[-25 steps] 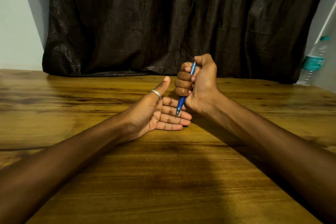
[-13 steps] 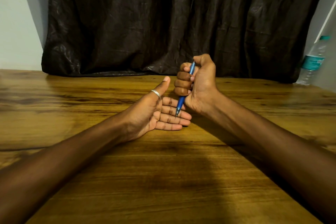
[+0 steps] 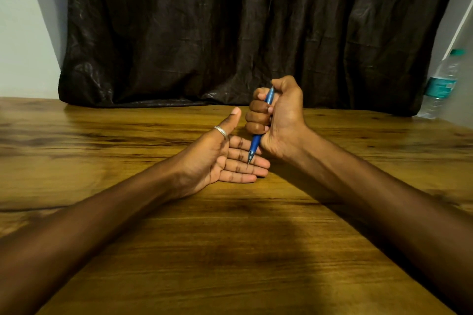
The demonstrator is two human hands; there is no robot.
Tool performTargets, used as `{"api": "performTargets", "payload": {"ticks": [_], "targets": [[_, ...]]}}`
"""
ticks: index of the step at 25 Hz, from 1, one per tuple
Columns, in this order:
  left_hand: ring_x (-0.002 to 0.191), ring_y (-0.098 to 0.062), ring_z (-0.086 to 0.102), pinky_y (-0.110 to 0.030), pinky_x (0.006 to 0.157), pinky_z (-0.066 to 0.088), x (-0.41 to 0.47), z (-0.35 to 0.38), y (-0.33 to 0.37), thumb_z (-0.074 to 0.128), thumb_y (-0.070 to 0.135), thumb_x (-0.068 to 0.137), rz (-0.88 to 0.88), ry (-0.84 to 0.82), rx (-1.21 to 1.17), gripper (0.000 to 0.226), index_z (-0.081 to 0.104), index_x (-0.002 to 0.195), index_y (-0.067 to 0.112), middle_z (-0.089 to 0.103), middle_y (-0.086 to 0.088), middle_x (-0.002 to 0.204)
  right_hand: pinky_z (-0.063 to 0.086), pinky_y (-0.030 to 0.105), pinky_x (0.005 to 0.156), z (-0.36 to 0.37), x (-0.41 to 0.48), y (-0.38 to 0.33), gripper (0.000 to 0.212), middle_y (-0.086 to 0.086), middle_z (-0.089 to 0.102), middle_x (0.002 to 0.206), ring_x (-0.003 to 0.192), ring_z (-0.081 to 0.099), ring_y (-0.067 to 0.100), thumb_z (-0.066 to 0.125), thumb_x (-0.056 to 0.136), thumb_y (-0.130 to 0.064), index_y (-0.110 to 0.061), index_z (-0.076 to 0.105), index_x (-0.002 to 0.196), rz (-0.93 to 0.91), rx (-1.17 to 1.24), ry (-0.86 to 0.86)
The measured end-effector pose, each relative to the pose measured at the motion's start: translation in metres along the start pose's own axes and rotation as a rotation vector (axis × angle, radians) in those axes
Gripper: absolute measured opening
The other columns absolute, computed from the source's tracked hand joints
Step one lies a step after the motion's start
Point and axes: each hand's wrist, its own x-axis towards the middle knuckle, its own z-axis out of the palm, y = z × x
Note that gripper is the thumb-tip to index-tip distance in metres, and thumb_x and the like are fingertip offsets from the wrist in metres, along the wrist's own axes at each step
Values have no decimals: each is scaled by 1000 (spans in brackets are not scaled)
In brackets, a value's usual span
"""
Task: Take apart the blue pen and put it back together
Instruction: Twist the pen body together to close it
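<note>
My right hand (image 3: 279, 115) is closed in a fist around the blue pen (image 3: 255, 143), holding it nearly upright with the thumb on its top end. The pen's metal tip points down and touches the fingers of my left hand (image 3: 217, 158). That left hand lies palm up on the wooden table (image 3: 230, 250), fingers flat and together, thumb raised, a silver ring on the thumb. It holds nothing. Most of the pen's barrel is hidden inside the fist.
A dark crumpled curtain (image 3: 243, 33) hangs behind the table's far edge. A clear plastic water bottle (image 3: 441, 84) with a teal label and cap stands at the far right corner. Pale wall shows at the left.
</note>
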Motion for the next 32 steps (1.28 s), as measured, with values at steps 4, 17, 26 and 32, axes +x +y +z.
{"api": "performTargets", "payload": {"ticks": [4, 17, 26, 32], "targets": [[108, -31, 75, -39, 94, 60, 0, 0, 0, 25, 71, 95, 5, -2, 11, 86, 64, 122, -1, 77, -21, 114, 12, 17, 38, 0, 1, 0, 44, -7, 25, 43, 36, 15, 8, 34, 91, -41, -17, 43, 56, 6, -5, 2], [106, -29, 76, -34, 89, 61, -1, 3, 0, 30, 61, 100, 11, -17, 45, 70, 65, 121, 4, 78, -20, 112, 11, 16, 38, -2, 2, -3, 43, -7, 25, 44, 36, 15, 8, 35, 91, -42, -17, 44, 57, 11, -2, 15], [113, -20, 73, -32, 96, 58, -2, -1, -6, 73, 0, 80, 69, -111, 133, 53, 60, 129, 14, 77, -10, 119, 14, 13, 35, -2, 5, -9, 37, -7, 23, 41, 32, 15, 8, 32, 89, -37, -17, 41, 58, 46, -25, 15], [115, -15, 72, -29, 93, 59, 1, -3, -11, 64, -20, 85, 113, -114, 232, 75, 43, 149, 12, 73, -9, 128, 15, 14, 34, -3, 6, -13, 36, -8, 24, 41, 32, 16, 8, 33, 88, -37, -18, 40, 59, 42, -38, 31]]}}
